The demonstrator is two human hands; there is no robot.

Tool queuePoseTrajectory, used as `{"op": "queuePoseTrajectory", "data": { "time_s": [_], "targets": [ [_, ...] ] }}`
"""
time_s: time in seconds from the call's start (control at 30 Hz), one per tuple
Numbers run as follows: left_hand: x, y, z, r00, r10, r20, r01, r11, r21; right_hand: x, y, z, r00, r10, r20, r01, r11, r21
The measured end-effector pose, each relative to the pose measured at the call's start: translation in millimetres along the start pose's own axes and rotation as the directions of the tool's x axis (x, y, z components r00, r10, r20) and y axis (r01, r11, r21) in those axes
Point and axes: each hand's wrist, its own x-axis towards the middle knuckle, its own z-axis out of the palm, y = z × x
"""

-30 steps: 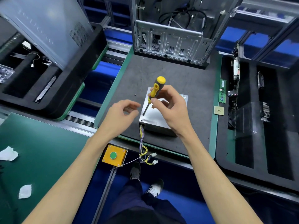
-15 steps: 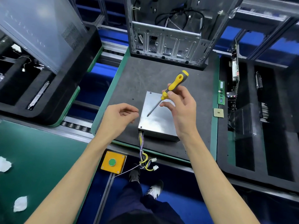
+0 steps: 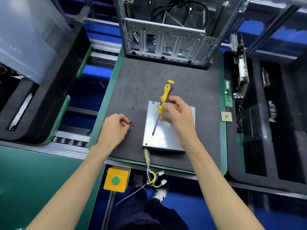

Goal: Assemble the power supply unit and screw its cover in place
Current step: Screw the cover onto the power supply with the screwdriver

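The silver power supply unit (image 3: 159, 136) lies flat on the dark mat (image 3: 166, 80), its cover on top with screws at two left corners. A bundle of coloured wires (image 3: 150, 170) hangs from its near edge. My right hand (image 3: 179, 115) grips a yellow-and-black screwdriver (image 3: 163, 100) above the cover, with the tip pointing down at the metal. My left hand (image 3: 115, 128) rests on the mat left of the unit, its fingertips pinching at small black screws (image 3: 131, 124). Another loose screw (image 3: 132, 108) lies a little farther back.
An open computer case (image 3: 166, 35) stands at the back of the mat. Black foam trays sit left (image 3: 41, 105) and right (image 3: 265, 130); a memory stick (image 3: 228, 93) and a processor chip (image 3: 226, 116) lie by the right one. A yellow button box (image 3: 116, 180) hangs below the bench.
My left hand dropped from mid-air onto the mat, to the small screws. My right hand turned the screwdriver more upright over the cover.
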Motion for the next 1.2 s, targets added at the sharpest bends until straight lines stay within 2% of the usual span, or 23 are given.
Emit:
{"op": "queuePoseTrajectory", "data": {
  "time_s": [0.23, 0.37, 0.53, 0.73, 0.8, 0.83, 0.9, 1.0, 1.07, 1.1, 1.17, 1.2],
  "targets": [
    [14.9, -0.9, 2.0, 0.998, 0.056, 0.030, -0.057, 0.998, 0.033, 11.3, 3.7, 6.5, 1.000, 0.004, 0.006, -0.004, 1.000, -0.006],
    [21.6, -0.5, 1.3, 0.998, 0.026, 0.054, -0.028, 0.999, 0.047, 18.0, 4.6, 7.5, 1.000, -0.006, 0.006, 0.006, 0.999, -0.034],
    [38.3, 7.3, 2.8, 0.996, -0.014, -0.085, 0.007, 0.997, -0.080, 22.9, 3.5, 8.9, 1.000, 0.000, 0.000, 0.000, 1.000, -0.024],
    [51.4, 17.7, 9.1, 0.994, 0.012, -0.111, -0.003, 0.997, 0.083, 24.0, 2.8, 9.2, 1.000, 0.006, 0.008, -0.006, 1.000, 0.009],
    [53.4, 17.5, 8.7, 0.997, 0.024, -0.072, -0.023, 0.999, 0.026, 24.6, 1.9, 8.4, 1.000, 0.011, 0.007, -0.011, 1.000, 0.020],
    [53.9, 17.6, 8.3, 0.999, 0.014, -0.047, -0.018, 0.997, -0.078, 25.0, 1.7, 8.0, 1.000, 0.013, 0.003, -0.013, 1.000, 0.026],
    [52.7, 18.1, 5.8, 0.999, -0.029, 0.025, 0.036, 0.933, -0.358, 25.4, 1.6, 7.6, 1.000, 0.017, -0.005, -0.017, 0.999, 0.037],
    [47.9, 19.8, -0.3, 0.986, -0.042, 0.164, 0.148, 0.681, -0.717, 26.5, 1.9, 7.4, 1.000, 0.021, -0.005, -0.021, 0.998, 0.053],
    [45.3, 20.5, -5.1, 0.972, -0.011, 0.236, 0.207, 0.518, -0.830, 27.2, 2.0, 7.5, 1.000, 0.024, -0.005, -0.024, 0.998, 0.061],
    [44.1, 21.0, -7.1, 0.966, 0.007, 0.260, 0.227, 0.469, -0.854, 27.5, 2.0, 7.6, 1.000, 0.025, -0.005, -0.024, 0.998, 0.062],
    [42.3, 20.8, -9.4, 0.959, 0.033, 0.281, 0.240, 0.435, -0.868, 27.5, 1.3, 8.0, 1.000, 0.023, -0.006, -0.023, 0.998, 0.059],
    [41.9, 20.0, -9.9, 0.960, 0.031, 0.278, 0.234, 0.454, -0.860, 27.3, 1.0, 8.5, 1.000, 0.025, -0.007, -0.025, 0.998, 0.057]
  ]
}}
